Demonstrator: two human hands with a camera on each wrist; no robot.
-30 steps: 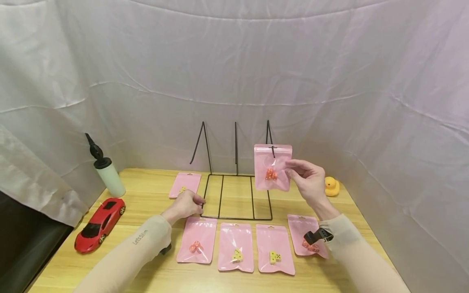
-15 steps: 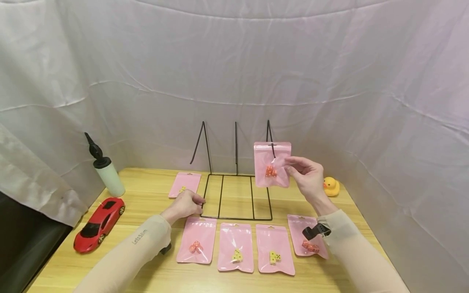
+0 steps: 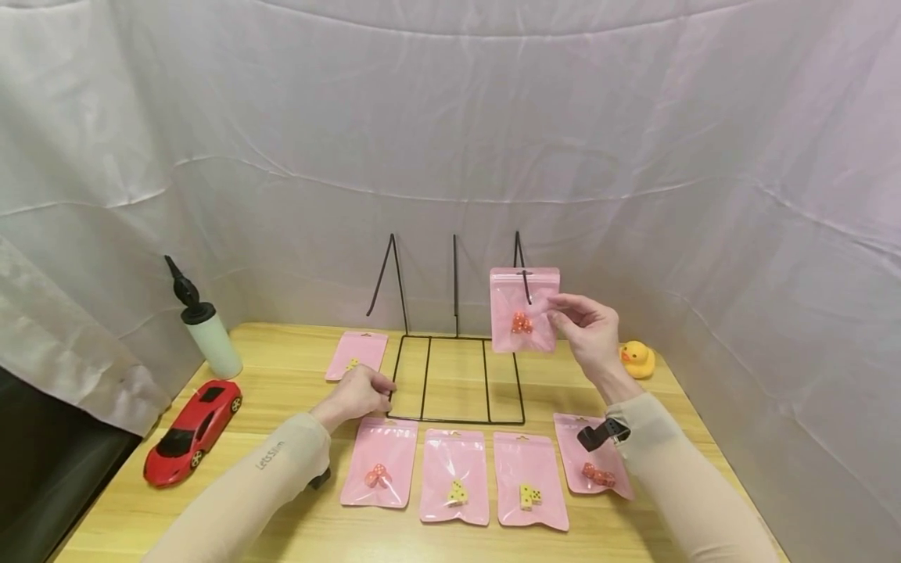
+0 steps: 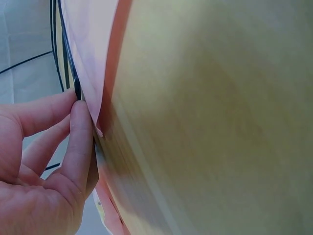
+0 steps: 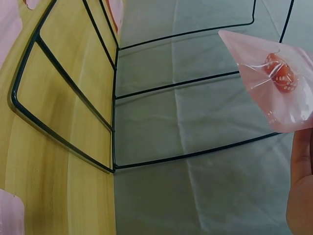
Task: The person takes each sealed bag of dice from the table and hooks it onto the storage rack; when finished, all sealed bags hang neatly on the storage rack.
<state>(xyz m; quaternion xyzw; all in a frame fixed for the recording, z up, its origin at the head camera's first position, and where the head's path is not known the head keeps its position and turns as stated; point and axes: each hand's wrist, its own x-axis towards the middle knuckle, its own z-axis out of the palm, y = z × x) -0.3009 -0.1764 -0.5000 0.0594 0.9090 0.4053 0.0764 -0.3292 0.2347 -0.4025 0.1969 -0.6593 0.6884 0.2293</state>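
Observation:
A black wire rack (image 3: 454, 422) with upright hooks stands at the table's middle. My left hand (image 3: 357, 392) pinches the left wire of its base; in the left wrist view the thumb and finger (image 4: 80, 132) close on that wire. My right hand (image 3: 590, 332) pinches the right edge of a pink zip bag (image 3: 507, 336) holding orange-red dice (image 3: 522, 322). The right hook's tip passes through the bag's hang hole and shows in front of it. In the right wrist view the bag (image 5: 254, 83) is tilted, its right part cut off by the frame.
Several pink dice bags lie on the table: a front row including one with yellow dice (image 3: 454, 457), and one bag (image 3: 362, 348) left of the rack. A red toy car (image 3: 193, 434) and a pale green hand pump (image 3: 217, 344) are at left, a yellow duck (image 3: 637, 359) at right.
My right hand has risen slightly, lifting the bag a little higher along the right hook. The left hand stays on the rack's base.

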